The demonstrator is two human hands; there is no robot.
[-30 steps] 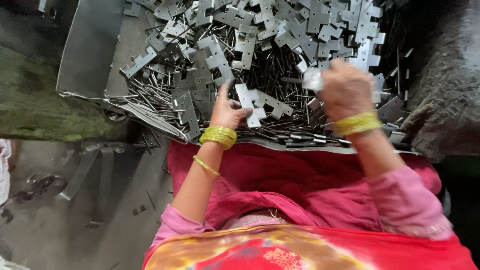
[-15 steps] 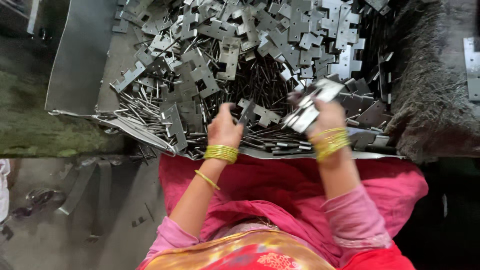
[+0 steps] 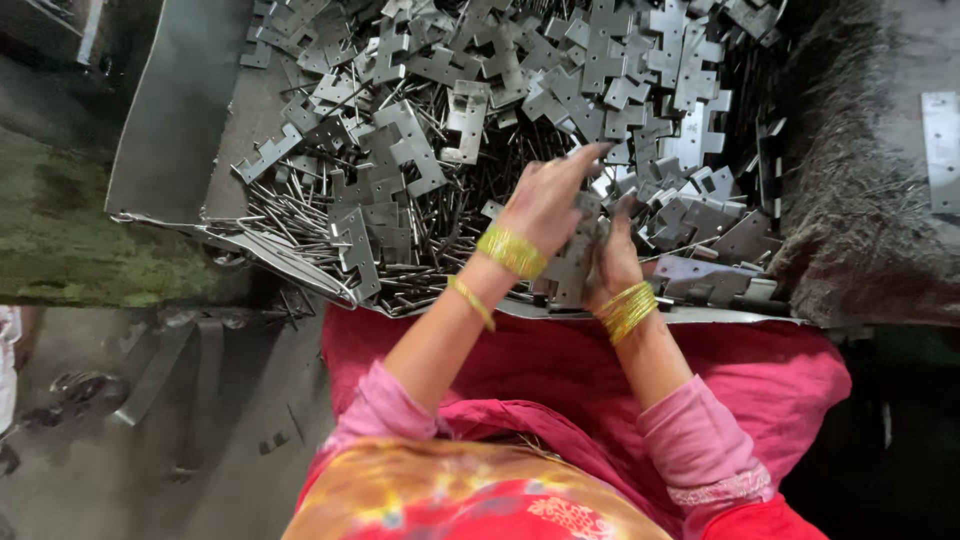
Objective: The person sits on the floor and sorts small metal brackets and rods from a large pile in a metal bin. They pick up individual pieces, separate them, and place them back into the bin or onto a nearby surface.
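A heap of grey metal hinge plates (image 3: 520, 70) and thin steel pins (image 3: 300, 215) fills a shallow sheet-metal tray (image 3: 170, 120) in front of me. My left hand (image 3: 545, 200) and my right hand (image 3: 612, 255) meet over the tray's near edge. Together they grip a small stack of hinge plates (image 3: 572, 262) held between them. My left fingers point up and to the right over the stack. Both wrists carry yellow bangles, and pink sleeves cover my forearms.
A dark rough cloth (image 3: 860, 200) lies right of the tray, with a flat metal strip (image 3: 942, 150) on it. Pink fabric (image 3: 600, 370) covers my lap below the tray. Left of me is a grey floor (image 3: 120, 430) with scrap metal strips.
My left hand moved right from the pins to join my right hand. My right hand dropped lower with the plates, and both now clasp the stack together.
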